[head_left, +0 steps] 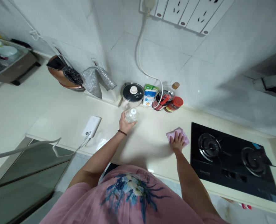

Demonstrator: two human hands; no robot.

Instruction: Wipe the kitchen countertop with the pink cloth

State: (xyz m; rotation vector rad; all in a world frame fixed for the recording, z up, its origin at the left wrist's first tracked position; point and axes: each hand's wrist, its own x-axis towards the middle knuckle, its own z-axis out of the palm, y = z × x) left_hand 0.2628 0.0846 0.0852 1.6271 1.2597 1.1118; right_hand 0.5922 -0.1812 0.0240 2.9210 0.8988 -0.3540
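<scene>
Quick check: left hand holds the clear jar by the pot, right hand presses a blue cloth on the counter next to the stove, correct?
Not quite. The head view shows the cloth is pink, not blue. The rest stands: the left hand holds the clear jar by the pot, and the right hand presses the cloth on the counter next to the stove.

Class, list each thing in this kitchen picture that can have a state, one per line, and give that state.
Left hand, closed around the glass jar.
Right hand, flat on the pink cloth.
Pot, lid on.
Sauce jar, red lid on.
Stove, both burners unlit.
Power bank, cable plugged in.
</scene>
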